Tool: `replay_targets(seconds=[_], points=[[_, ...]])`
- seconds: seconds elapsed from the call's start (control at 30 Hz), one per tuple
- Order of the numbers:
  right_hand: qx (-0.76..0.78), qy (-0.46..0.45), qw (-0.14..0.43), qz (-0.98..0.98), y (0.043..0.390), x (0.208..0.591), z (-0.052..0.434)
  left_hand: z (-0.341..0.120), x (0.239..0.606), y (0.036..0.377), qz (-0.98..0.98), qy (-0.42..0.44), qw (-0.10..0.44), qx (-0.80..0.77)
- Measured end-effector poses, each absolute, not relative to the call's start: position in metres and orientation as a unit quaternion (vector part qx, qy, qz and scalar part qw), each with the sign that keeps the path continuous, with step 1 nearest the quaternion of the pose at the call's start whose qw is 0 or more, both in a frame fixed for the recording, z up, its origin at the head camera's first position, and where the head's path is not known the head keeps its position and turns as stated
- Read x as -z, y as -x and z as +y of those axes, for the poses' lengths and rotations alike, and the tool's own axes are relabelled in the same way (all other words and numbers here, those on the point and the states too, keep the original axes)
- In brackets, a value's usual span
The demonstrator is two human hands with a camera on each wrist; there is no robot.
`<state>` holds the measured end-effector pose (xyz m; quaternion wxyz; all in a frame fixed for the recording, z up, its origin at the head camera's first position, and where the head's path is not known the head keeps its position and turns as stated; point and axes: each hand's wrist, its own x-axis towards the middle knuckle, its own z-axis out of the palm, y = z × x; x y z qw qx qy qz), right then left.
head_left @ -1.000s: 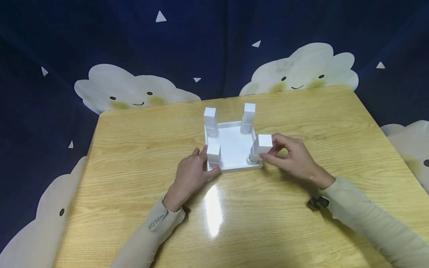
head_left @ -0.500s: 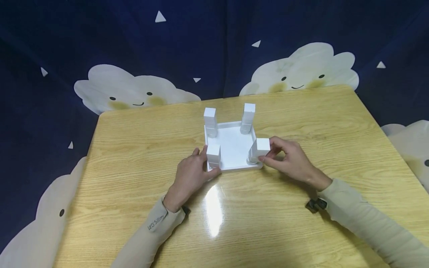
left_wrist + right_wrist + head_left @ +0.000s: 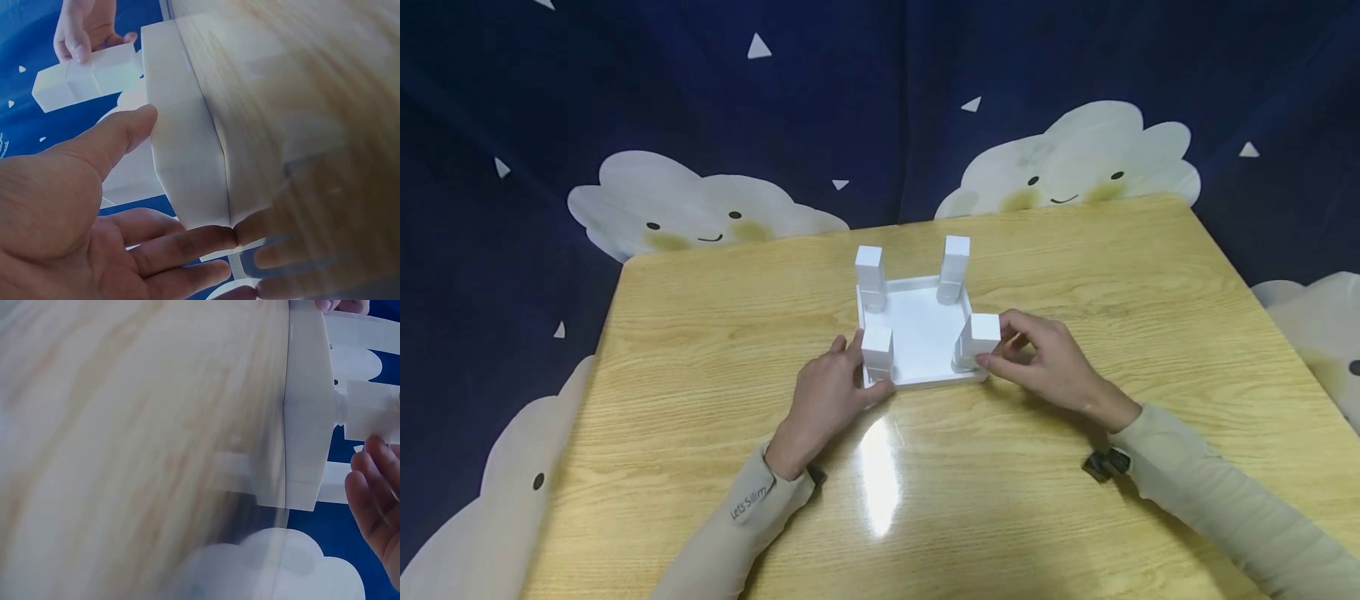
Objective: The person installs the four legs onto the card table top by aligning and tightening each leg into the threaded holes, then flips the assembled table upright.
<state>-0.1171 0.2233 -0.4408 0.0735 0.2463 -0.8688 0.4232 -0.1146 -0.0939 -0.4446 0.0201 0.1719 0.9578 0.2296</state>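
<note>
A white square tray-like base (image 3: pixel 923 329) with a low rim lies on the table, and a white square post stands at each corner. My left hand (image 3: pixel 827 390) holds the near left corner, thumb on the front rim and fingers along the left side, beside the near left post (image 3: pixel 877 350). With thumb and fingertips my right hand (image 3: pixel 1052 362) pinches the near right post (image 3: pixel 982 336), which leans slightly right. In the right wrist view a narrow round neck (image 3: pixel 339 407) shows between that post and the base. Part of the right hand lies outside that view.
The far left post (image 3: pixel 870 275) and far right post (image 3: pixel 954 268) stand upright at the back corners. Under everything is a glossy wood-grain table (image 3: pixel 715 333). A dark blue curtain (image 3: pixel 865 100) with cloud prints hangs behind its far edge.
The near right post has shifted slightly left and down with my right hand, and its lean is smaller. My left hand has stayed at the base corner. The whole head view has shifted slightly.
</note>
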Motion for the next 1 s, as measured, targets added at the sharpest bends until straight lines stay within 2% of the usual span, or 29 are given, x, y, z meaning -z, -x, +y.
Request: replay_targets(seconds=[0.2, 0.43, 0.77, 1.0], points=[[-0.419, -0.239, 0.09, -0.872, 0.117, 0.44, 0.221, -0.094, 0.446, 0.115, 0.958, -0.17, 0.022, -0.229], [-0.437, -0.225, 0.07, -0.868, 0.117, 0.44, 0.217, -0.094, 0.446, 0.115, 0.958, -0.172, 0.019, -0.229], [-0.41, -0.257, 0.104, -0.869, 0.122, 0.44, 0.213, -0.094, 0.446, 0.115, 0.959, -0.173, 0.018, -0.222], [-0.426, -0.233, 0.084, -0.87, 0.122, 0.439, 0.211, -0.094, 0.446, 0.114, 0.961, -0.172, 0.019, -0.218]])
